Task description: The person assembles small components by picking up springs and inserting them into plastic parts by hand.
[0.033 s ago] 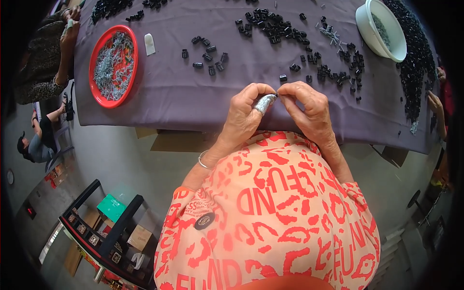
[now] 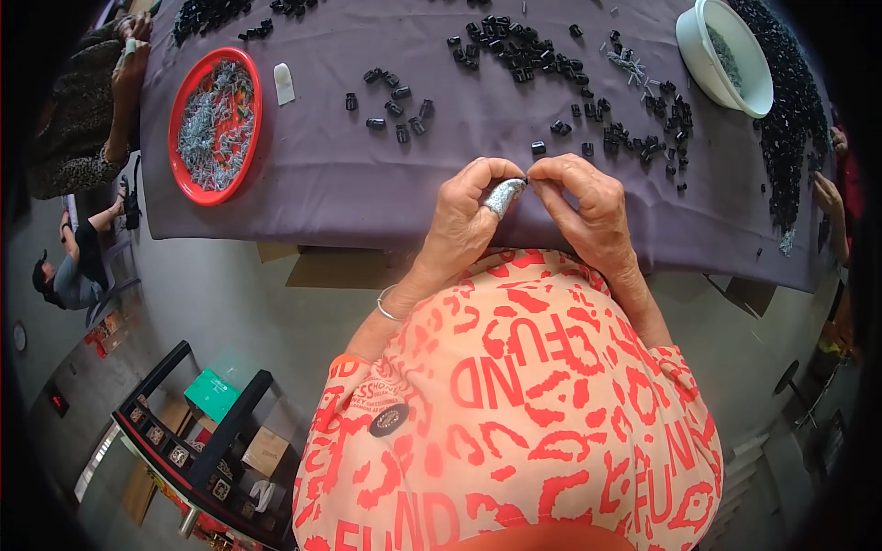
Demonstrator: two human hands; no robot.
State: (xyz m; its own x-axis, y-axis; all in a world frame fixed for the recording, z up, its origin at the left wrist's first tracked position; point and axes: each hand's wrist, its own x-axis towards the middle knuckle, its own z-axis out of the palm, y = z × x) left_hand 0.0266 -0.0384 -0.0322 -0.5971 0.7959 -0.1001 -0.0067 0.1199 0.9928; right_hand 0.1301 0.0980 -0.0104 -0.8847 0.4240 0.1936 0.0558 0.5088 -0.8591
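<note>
My left hand (image 2: 465, 216) and my right hand (image 2: 591, 207) meet fingertip to fingertip over the table's near edge. Both are closed in a pinch. A tiny dark piece (image 2: 526, 180) shows between the fingertips, mostly covered, and its kind cannot be made out. Silvery-grey wrapping (image 2: 503, 196) covers my left thumb. Just beyond my hands lie a short black cylindrical part (image 2: 538, 147) and another black part (image 2: 587, 149). A loose group of similar black parts (image 2: 395, 108) lies farther left.
A red round tray (image 2: 257, 110) of thin grey pieces stands left, beside a white flat piece (image 2: 284, 84). More black parts (image 2: 524, 55) spread across the purple-grey tablecloth (image 2: 322, 184). At right are a white bowl (image 2: 758, 96) and a long black heap (image 2: 785, 138). Other people's hands show at both sides.
</note>
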